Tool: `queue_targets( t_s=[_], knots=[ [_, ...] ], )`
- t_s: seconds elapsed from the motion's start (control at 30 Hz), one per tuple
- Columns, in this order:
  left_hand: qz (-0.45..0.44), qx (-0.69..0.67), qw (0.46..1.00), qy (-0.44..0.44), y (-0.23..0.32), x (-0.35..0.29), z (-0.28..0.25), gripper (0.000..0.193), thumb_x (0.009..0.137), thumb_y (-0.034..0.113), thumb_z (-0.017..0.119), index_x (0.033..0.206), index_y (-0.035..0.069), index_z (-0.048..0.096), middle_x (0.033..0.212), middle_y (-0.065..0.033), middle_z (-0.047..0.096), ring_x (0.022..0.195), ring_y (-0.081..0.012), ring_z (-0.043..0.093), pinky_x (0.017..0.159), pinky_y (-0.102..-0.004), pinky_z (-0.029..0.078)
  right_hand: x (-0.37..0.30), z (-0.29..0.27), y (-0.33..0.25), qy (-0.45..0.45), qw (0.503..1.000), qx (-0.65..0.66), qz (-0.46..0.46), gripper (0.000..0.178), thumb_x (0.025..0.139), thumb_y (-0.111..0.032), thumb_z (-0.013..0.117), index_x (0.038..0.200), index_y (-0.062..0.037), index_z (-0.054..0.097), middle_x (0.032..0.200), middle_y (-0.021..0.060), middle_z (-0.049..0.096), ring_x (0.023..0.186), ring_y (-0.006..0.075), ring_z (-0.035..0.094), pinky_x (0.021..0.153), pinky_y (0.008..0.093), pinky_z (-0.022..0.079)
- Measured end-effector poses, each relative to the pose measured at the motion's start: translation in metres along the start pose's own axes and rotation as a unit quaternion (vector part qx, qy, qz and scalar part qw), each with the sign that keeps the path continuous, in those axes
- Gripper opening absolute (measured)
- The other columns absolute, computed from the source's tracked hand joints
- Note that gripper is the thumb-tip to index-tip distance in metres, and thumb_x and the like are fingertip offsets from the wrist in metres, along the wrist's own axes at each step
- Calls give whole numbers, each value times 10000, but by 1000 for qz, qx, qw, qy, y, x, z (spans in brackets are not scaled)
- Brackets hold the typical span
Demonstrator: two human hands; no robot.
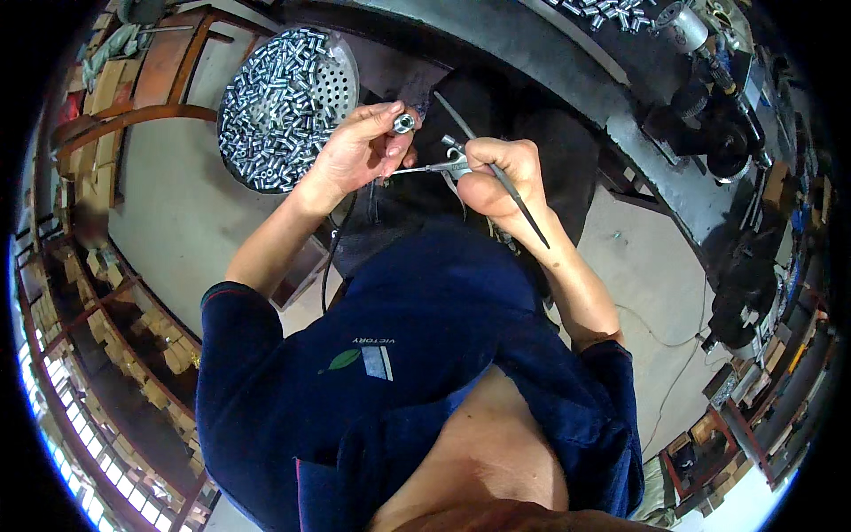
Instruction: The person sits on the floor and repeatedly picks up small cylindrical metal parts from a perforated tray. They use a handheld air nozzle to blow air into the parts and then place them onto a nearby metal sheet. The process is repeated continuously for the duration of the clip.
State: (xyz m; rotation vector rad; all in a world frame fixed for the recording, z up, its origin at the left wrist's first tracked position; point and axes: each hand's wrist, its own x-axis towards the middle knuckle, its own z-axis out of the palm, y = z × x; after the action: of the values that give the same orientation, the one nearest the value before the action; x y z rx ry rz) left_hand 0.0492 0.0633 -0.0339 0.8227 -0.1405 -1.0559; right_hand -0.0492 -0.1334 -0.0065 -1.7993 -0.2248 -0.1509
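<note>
Between the thumb and fingers of my left hand (347, 152) is a short, shiny metal sleeve (404, 123), its round open end showing. My right hand (510, 173) is closed around a silver air blow gun (452, 166), whose thin nozzle points left toward my left fingers, just below the sleeve. The same hand also holds a slim, dark, tapered file (532, 218), which slants across it from upper left to lower right. My palm hides part of the blow gun's grip. Left of my left hand stands a round perforated basket (335, 87) heaped with similar metal sleeves (266, 115).
A dark workbench (550, 66) curves across the top right, with more metal pieces (612, 12) on its far part and a machine (709, 133) at right. A dark hose (335, 253) hangs beside my lap. Shelves with boxes (115, 328) line the left.
</note>
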Motion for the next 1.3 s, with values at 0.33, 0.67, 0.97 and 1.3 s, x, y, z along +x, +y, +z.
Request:
queue_targets(
  t_s=[0.33, 0.67, 0.97, 1.3],
  knots=[
    [48, 231, 970, 60, 3, 2, 23, 276, 863, 213, 585, 863, -63, 601, 600, -106, 585, 501, -190, 593, 547, -301, 517, 2, 6, -3, -27, 999, -1, 18, 172, 591, -20, 546, 529, -8, 387, 463, 124, 348, 382, 191, 375, 401, 297, 316],
    [92, 355, 928, 67, 6, 2, 38, 162, 807, 64, 630, 924, -47, 624, 864, -83, 640, 771, -119, 601, 719, -237, 485, 1, 11, -1, 13, 996, -91, -10, 124, 605, -78, 573, 572, 1, 483, 531, 167, 494, 479, 313, 543, 450, 360, 406],
    [113, 404, 908, 19, 7, 18, 36, 218, 789, 57, 643, 988, -25, 608, 952, -73, 623, 835, -129, 596, 784, -243, 469, -3, 7, 13, 60, 998, -20, 30, 274, 651, -65, 596, 530, -40, 352, 483, 82, 275, 420, 141, 280, 397, 282, 268],
    [107, 524, 839, 99, 20, 25, 20, 169, 758, 29, 638, 922, -6, 616, 736, -10, 602, 608, -68, 546, 580, -195, 449, -12, -5, 10, 67, 996, 25, 56, 345, 662, -189, 581, 529, -40, 299, 505, 32, 225, 467, 92, 256, 424, 280, 208]
  ],
)
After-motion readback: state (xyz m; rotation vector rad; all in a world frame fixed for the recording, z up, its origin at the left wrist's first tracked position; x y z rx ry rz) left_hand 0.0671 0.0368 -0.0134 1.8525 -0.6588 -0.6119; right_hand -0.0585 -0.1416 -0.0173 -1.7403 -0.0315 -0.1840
